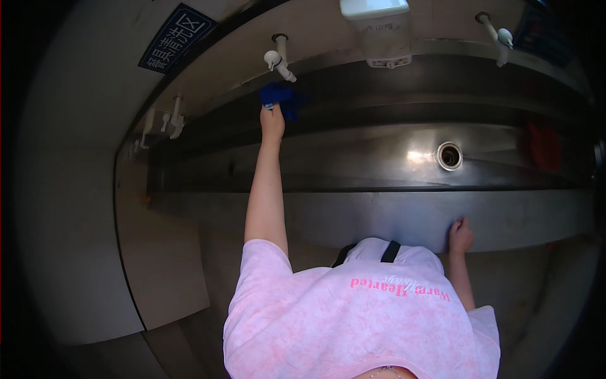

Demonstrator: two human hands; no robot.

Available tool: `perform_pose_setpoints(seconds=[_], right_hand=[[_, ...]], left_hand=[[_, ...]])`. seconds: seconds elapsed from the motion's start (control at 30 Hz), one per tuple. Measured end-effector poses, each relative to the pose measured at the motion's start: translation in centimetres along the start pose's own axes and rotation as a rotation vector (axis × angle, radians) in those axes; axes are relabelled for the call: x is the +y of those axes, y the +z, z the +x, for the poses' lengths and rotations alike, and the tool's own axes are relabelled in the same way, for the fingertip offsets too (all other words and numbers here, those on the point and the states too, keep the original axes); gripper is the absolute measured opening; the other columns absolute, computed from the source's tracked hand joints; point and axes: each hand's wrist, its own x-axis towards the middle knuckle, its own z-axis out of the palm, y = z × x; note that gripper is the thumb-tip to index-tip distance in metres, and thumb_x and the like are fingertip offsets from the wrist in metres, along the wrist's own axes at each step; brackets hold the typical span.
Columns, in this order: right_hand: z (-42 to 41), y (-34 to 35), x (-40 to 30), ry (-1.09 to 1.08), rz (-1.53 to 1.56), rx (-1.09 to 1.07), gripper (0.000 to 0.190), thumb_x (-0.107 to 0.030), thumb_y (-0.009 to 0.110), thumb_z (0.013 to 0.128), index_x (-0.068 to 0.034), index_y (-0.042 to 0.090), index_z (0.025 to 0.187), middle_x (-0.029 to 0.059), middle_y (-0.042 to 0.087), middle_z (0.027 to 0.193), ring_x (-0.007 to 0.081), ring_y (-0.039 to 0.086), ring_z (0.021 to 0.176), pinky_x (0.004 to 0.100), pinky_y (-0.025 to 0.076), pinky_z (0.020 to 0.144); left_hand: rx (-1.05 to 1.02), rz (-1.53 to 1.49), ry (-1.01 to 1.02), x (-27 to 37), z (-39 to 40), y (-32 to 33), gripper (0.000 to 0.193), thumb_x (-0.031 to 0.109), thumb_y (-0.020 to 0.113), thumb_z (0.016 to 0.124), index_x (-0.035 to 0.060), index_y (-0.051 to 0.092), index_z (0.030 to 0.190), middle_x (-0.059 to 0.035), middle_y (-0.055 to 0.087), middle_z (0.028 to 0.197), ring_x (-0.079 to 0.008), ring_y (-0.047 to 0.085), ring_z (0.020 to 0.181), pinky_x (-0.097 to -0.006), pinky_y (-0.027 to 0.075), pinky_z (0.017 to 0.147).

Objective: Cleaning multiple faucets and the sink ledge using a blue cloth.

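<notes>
My left hand (272, 123) reaches far forward over a long stainless steel trough sink (341, 156). It grips a blue cloth (277, 94) with a small pale tag by my fingers. The cloth hangs just below a white plastic tap (279, 64) on the back wall, and its lower right part is blurred. My right hand (461, 235) is low in front of the sink's steel front panel (369, 213), its fingers curled with no object visible in them. Whether it touches the panel I cannot tell.
A round drain (449, 156) opens in the trough floor. To its right lies a red object (544, 144), too blurred to name. On the wall are a white soap dispenser (378, 35), more taps (503, 42), and a blue sign (177, 38) bearing writing.
</notes>
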Motion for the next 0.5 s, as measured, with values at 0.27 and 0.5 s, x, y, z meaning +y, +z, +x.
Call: perform_pose_setpoints(seconds=[0.27, 0.5], right_hand=[[0.0, 0.3, 0.0, -0.010, 0.008, 0.017, 0.008, -0.021, 0.048, 0.080, -0.014, 0.052, 0.081, 0.0159, 0.059, 0.059, 0.0379, 0.057, 0.053, 0.0497, 0.043, 0.047], [-0.2, -0.1, -0.2, 0.015, -0.008, -0.012, 0.008, -0.021, 0.048, 0.080, -0.014, 0.052, 0.082, 0.0155, 0.058, 0.057, 0.0378, 0.057, 0.052, 0.0499, 0.043, 0.047]], left_hand=[[0.071, 0.246, 0.054, 6.6, 4.1, 3.3, 0.035, 0.029, 0.053, 0.086, -0.0045, 0.058, 0.095, -0.0218, 0.060, 0.090, -0.0381, 0.057, 0.092, -0.0400, 0.044, 0.079], [0.182, 0.622, -0.149, 7.9, 5.1, 4.2, 0.040, 0.037, 0.053, 0.083, -0.0021, 0.063, 0.083, -0.0250, 0.061, 0.079, -0.0418, 0.059, 0.080, -0.0477, 0.046, 0.069]])
